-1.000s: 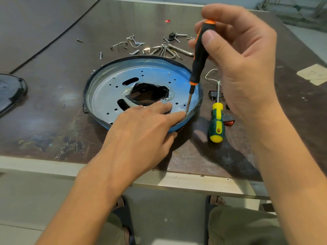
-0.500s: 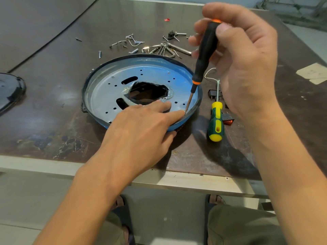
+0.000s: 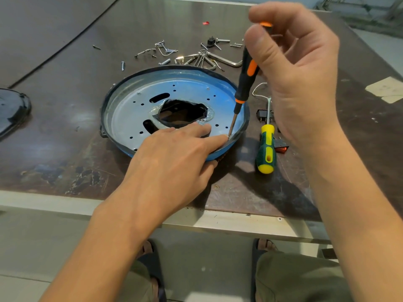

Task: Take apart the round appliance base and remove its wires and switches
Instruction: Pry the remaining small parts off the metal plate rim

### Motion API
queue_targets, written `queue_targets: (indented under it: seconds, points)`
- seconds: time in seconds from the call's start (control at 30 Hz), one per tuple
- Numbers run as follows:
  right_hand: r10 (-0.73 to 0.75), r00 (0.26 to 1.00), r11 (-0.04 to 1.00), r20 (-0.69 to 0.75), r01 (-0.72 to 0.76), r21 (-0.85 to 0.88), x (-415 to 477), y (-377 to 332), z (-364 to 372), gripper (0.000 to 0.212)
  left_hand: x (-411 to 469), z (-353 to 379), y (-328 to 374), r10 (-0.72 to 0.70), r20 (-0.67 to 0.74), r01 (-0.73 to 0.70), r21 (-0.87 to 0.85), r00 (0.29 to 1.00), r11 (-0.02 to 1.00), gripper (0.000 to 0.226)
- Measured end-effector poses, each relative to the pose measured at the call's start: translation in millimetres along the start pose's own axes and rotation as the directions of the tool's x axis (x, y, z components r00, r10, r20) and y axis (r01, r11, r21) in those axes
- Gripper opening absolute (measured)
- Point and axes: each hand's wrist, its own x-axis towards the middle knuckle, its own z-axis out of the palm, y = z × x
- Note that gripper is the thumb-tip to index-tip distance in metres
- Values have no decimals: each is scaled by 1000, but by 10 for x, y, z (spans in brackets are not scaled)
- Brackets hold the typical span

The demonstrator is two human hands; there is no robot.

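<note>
The round appliance base point(image 3: 130, 105), a blue-tinted metal disc with a dark rim and a jagged hole in its middle, lies on the brown table. My left hand point(image 3: 172, 162) presses flat on its near right edge, fingers straight, forefinger tip beside the screwdriver tip. My right hand point(image 3: 298, 68) grips a black and orange screwdriver point(image 3: 245, 81) by the top of its handle. The tool stands nearly upright with its tip on the disc near the right rim. Black switches point(image 3: 262, 114) and a red switch point(image 3: 281, 147) with a white wire point(image 3: 258, 92) lie right of the base.
A green and yellow screwdriver point(image 3: 266, 149) lies right of the base. Loose screws, clips and hex keys point(image 3: 196, 57) are scattered behind it. A black lid-like part point(image 3: 11, 112) sits at the left edge. The table's metal front edge point(image 3: 218, 223) runs just below my hands.
The screwdriver handle has turned in my right fingers and the thumb has shifted on it. The tip stays on the same spot near the rim. My left hand has not moved.
</note>
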Motion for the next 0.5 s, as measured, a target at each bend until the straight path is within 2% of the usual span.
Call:
queue_targets:
  seconds: [0.1, 0.23, 0.37, 0.5]
  points:
    - [-22, 1000, 1000, 20, 22, -2, 19, 16, -37, 25, 4, -1, 0, 3, 9, -3, -5, 1000, 1000, 44]
    - [41, 999, 994, 20, -43, 103, 4, 20, -58, 27, 10, -13, -1, -3, 13, 3, -14, 1000, 1000, 43]
    - [-26, 999, 999, 23, 26, 25, 22, -11, -10, 13, 5, -19, 0, -4, 18, 4, -23, 1000, 1000, 46]
    - [-25, 999, 999, 25, 24, 49, 29, 6, -67, 22, 6, -18, 9, 0, 22, 1, -22, 1000, 1000, 46]
